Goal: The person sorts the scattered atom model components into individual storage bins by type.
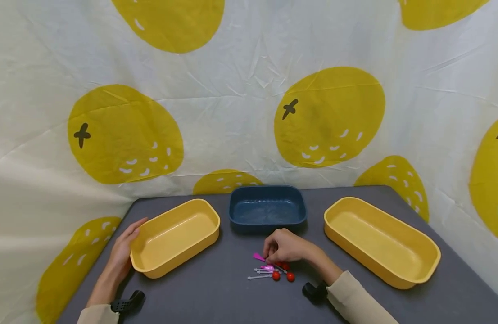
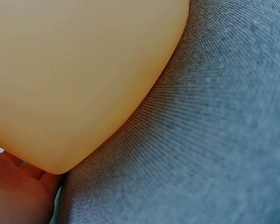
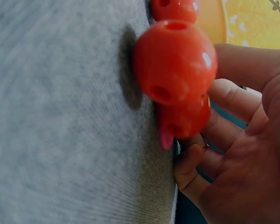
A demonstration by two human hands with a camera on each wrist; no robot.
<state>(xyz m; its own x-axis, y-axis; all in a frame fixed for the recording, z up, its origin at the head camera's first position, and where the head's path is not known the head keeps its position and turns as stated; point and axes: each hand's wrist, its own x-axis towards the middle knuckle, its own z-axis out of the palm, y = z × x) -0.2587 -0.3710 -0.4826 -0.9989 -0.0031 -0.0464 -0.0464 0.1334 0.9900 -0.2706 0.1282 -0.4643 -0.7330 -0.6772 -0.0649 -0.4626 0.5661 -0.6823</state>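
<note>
My left hand (image 1: 121, 252) rests along the outer left end of a yellow bin (image 1: 210, 238), its fingers fairly straight against the wall. In the left wrist view the bin's wall (image 2: 84, 79) fills much of the picture, and the hand shows only in the lower corner. My right hand (image 1: 288, 246) is low over a small pile, thumb and fingertips pinching the narrow end of a pink spoon-shaped piece (image 1: 258, 256). Under and beside it lie a glossy pink piece (image 1: 267, 267), thin grey sticks (image 1: 259, 276) and red beads with holes (image 3: 175, 60). Those beads partly hide the fingertips in the right wrist view.
A dark blue bin (image 1: 268, 227) stands at the back middle, just beyond the right hand. Another yellow bin (image 1: 366, 254) stands on the right. All sit on a dark grey table (image 1: 216, 297), with a fruit-print cloth (image 1: 233, 135) hanging behind.
</note>
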